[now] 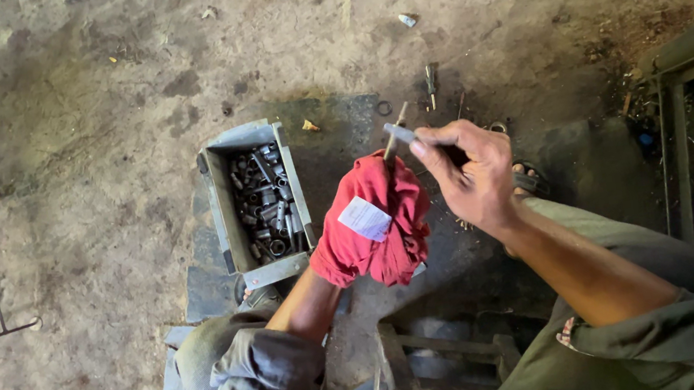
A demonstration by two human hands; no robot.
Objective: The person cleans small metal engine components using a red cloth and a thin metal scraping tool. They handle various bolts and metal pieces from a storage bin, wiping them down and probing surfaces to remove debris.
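my left hand (353, 253) is buried inside a red rag (375, 232), so i cannot see its fingers; the cloth bunches around it like a fist, and a white tag (365, 219) is stitched on the side facing me. out of the top of the rag pokes a thin metal rod (398, 143). its long axis is tilted, rising up and away from me, leaning a little toward my right, with the lower end lost in the cloth.

my right hand (472, 170) sits just beside the rag, on its right and slightly above it. the fingers are curled shut around a small grey metal piece (401, 133), whose tip sticks out past my thumb and points left, meeting the upper end of the rod. whether the 2 are joined i cannot tell.

both forearms come up from my knees, bare below rolled olive sleeves, the right wrist bent inward toward the rag.

left of the rag, on a dark mat on the dirt floor, stands an open grey metal box (247, 137) full of sockets (265, 202), its long side running away from me.
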